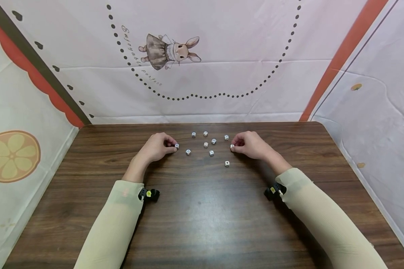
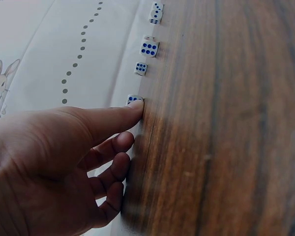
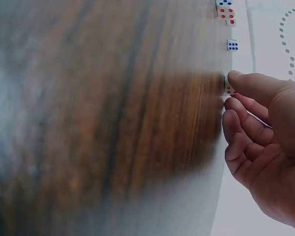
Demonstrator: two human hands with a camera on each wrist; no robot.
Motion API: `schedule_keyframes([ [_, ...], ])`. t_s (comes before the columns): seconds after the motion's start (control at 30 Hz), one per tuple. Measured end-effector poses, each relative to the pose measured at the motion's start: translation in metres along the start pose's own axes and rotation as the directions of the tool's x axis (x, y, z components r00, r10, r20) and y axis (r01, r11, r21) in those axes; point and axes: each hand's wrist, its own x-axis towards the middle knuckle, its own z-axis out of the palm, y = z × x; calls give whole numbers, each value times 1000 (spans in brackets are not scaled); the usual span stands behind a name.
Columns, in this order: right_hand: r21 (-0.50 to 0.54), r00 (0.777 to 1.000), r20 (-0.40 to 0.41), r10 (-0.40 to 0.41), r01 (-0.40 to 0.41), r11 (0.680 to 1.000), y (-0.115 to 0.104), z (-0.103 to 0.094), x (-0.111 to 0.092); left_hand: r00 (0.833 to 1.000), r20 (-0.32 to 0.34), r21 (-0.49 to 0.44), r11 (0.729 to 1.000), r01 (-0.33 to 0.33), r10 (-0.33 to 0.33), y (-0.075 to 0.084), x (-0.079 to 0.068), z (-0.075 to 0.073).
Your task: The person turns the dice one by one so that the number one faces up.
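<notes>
Several small white dice lie scattered on a brown wooden table (image 1: 202,209). At the left end of the scatter, my left hand (image 1: 156,147) pinches a die (image 1: 177,146) between thumb and index finger. The left wrist view shows blue pips on this die (image 2: 132,99), partly covered by the thumb. On the opposite side, my right hand (image 1: 252,145) pinches another die (image 1: 232,147), whose red pips show in the right wrist view. Between the hands are a die (image 1: 188,152) nearer the left and a die (image 1: 226,137) just beyond the right fingertips.
Closest to me among the loose dice is one (image 1: 227,163) in front of the right hand. A printed cloth (image 1: 222,74) with a rabbit picture hangs behind the table's far edge. More cloth (image 1: 383,123) flanks both sides.
</notes>
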Motion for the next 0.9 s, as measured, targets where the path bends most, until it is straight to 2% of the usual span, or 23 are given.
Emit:
schedule_keyframes([
  [0.37, 17, 999, 17, -30, 30, 999, 0, 0, -1, 1000, -1, 14, 1000, -6, 6, -1, 0, 0],
  [0.7, -39, 992, 17, -122, 122, 992, -4, 2, 1, 1000, -1, 13, 1000, -5, 5, 1, 0, 0],
  [0.9, -4, 998, 6, -70, 70, 998, -8, 1, 1, 1000, 2, 4, 1000, 3, -3, 1, 0, -1],
])
